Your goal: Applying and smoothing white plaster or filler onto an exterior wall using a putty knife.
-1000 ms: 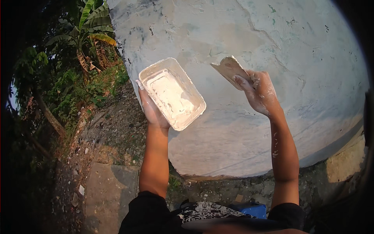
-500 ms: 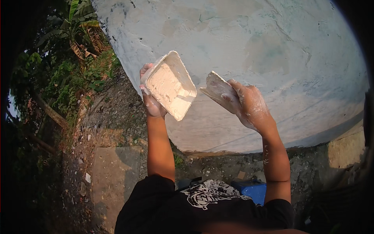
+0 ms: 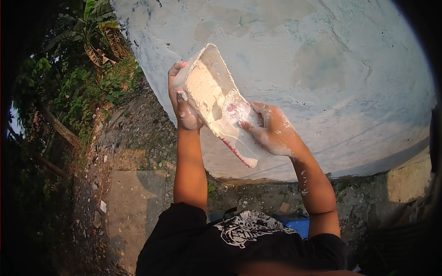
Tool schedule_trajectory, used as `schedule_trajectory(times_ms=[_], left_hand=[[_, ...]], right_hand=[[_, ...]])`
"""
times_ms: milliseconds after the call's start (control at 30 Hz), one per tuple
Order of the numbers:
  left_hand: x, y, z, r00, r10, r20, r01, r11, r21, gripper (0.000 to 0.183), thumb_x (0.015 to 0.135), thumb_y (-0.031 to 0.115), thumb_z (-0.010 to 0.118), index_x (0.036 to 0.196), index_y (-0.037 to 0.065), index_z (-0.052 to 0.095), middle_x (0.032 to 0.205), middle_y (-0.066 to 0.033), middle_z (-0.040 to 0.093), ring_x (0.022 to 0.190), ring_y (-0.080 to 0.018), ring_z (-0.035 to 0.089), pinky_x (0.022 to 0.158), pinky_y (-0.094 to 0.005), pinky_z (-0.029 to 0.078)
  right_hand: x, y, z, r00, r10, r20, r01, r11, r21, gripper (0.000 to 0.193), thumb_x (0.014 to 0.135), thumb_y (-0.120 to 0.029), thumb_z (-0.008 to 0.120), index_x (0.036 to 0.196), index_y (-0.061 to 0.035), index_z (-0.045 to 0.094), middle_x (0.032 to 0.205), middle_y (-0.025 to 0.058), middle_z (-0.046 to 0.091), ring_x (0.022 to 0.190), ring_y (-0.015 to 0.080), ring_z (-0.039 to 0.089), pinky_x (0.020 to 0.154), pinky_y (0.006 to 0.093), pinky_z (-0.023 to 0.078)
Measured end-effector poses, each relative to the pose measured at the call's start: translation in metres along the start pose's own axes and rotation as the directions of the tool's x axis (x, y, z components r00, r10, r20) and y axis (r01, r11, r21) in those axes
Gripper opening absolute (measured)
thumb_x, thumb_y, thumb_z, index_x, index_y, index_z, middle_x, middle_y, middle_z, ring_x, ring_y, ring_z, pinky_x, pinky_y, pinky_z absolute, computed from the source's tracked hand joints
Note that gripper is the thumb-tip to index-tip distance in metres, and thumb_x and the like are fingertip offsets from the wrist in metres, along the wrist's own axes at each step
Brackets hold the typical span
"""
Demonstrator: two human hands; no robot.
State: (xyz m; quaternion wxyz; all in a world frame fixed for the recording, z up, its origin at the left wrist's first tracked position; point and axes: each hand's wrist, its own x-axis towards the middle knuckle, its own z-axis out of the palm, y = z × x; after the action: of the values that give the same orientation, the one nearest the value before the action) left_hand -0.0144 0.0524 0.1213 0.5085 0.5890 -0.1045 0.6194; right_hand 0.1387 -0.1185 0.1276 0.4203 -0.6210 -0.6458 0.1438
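Left hand (image 3: 184,108) fingers grasp the tilted white putty tray (image 3: 216,99) by its rim. Right hand (image 3: 271,133) fingers, putty-smeared, grip a scraper blade (image 3: 241,147) inside the tray, before the plastered wall (image 3: 331,69).

Left hand (image 3: 184,108) grips a tilted white plastic tub (image 3: 216,99) of putty, right hand (image 3: 271,131), all smeared white, reaches into its lower end, right in front of a patchy plastered wall (image 3: 322,60).

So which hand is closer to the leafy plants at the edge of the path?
Left. The left hand grips the white tray's side nearest the plants; the right hand works at the tray's far side, against the wall.
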Motion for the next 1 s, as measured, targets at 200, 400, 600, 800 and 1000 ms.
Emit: schedule_trajectory(times_ms=[200,400,600,800,1000], left_hand=[[0.009,-0.011,0.008,0.975,-0.027,-0.219,0.026,1.000,-0.008,0.060,0.102,0.050,0.047,0.141,0.005,0.038,0.133,-0.0109,0.050,0.122,-0.0229,0.050,0.104,-0.0372,0.042],[0.028,0.006,0.032,0.971,-0.146,-0.187,0.109,0.975,-0.194,0.061,0.104,0.052,0.042,0.144,0.006,0.035,0.134,-0.0106,0.050,0.123,-0.0255,0.052,0.102,-0.0403,0.046],[0.062,0.035,0.059,0.957,-0.228,-0.178,0.145,0.910,-0.388,0.070,0.103,0.060,0.033,0.148,0.006,0.038,0.146,-0.0124,0.046,0.130,-0.0301,0.049,0.108,-0.0431,0.042],[0.078,0.036,0.061,0.967,-0.194,-0.163,0.116,0.910,-0.399,0.071,0.102,0.061,0.035,0.147,0.007,0.039,0.146,-0.0118,0.046,0.130,-0.0306,0.049,0.109,-0.0436,0.042],[0.076,0.039,0.032,0.946,-0.223,-0.235,0.113,0.908,-0.404,0.070,0.102,0.060,0.034,0.147,0.008,0.038,0.146,-0.0121,0.046,0.130,-0.0308,0.049,0.108,-0.0438,0.043]], right_hand=[[0.008,0.023,-0.013,0.975,0.003,0.221,-0.212,0.290,0.933,0.045,0.097,-0.014,0.064,0.133,0.0100,0.051,0.110,0.0127,0.070,0.085,0.0147,0.072,0.079,0.0251,0.059],[0.027,-0.012,-0.094,0.894,0.046,-0.445,0.385,0.425,0.819,0.042,0.101,-0.016,0.056,0.139,0.0012,0.048,0.118,0.0127,0.065,0.115,0.0190,0.062,0.088,0.0343,0.057],[0.084,-0.036,-0.191,0.184,-0.505,-0.844,0.145,0.863,-0.485,0.034,0.100,-0.011,0.056,0.133,-0.0045,0.057,0.114,0.0186,0.068,0.101,0.0255,0.068,0.084,0.0372,0.054],[0.157,-0.009,-0.187,0.330,-0.739,-0.587,-0.131,0.580,-0.804,0.051,0.085,-0.004,0.062,0.135,-0.0094,0.058,0.120,0.0177,0.066,0.106,0.0356,0.065,0.086,0.0441,0.054],[0.113,0.003,-0.126,0.494,-0.815,-0.301,-0.025,0.333,-0.943,0.048,0.086,-0.006,0.063,0.134,-0.0124,0.060,0.120,0.0160,0.067,0.106,0.0318,0.067,0.082,0.0435,0.055]])
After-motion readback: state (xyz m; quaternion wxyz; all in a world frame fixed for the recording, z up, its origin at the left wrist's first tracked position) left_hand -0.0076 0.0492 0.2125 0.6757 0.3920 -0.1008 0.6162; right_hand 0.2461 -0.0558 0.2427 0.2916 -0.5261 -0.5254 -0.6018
